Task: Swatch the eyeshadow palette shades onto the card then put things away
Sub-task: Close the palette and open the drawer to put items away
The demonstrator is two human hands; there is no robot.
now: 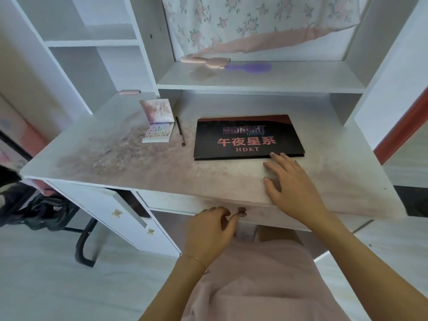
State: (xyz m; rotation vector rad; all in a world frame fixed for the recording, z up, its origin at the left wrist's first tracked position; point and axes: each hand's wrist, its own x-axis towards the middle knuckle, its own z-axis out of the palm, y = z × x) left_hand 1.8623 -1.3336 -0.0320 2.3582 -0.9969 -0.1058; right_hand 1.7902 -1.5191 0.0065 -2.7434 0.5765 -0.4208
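Note:
A large black eyeshadow palette (249, 137) lies closed on the white desk (120, 163), printed with "MIDNIGHT" and "HDKT". My right hand (291, 186) rests flat on the desk just in front of it, fingers spread and fingertips at the palette's front edge. To the left, a small pastel palette (158, 133) stands open with its lid raised. A thin dark brush or pencil (180, 131) lies beside it. My left hand (212, 232) is below the desk edge with fingers loosely curled, its thumb tip at the drawer knob (242, 210).
The desk top is smeared with pinkish powder stains on its left half. A shelf above holds a purple hairbrush (249, 67) and a pink plush item (206, 61). A cabinet door (115, 212) hangs ajar at lower left. Floral fabric hangs behind.

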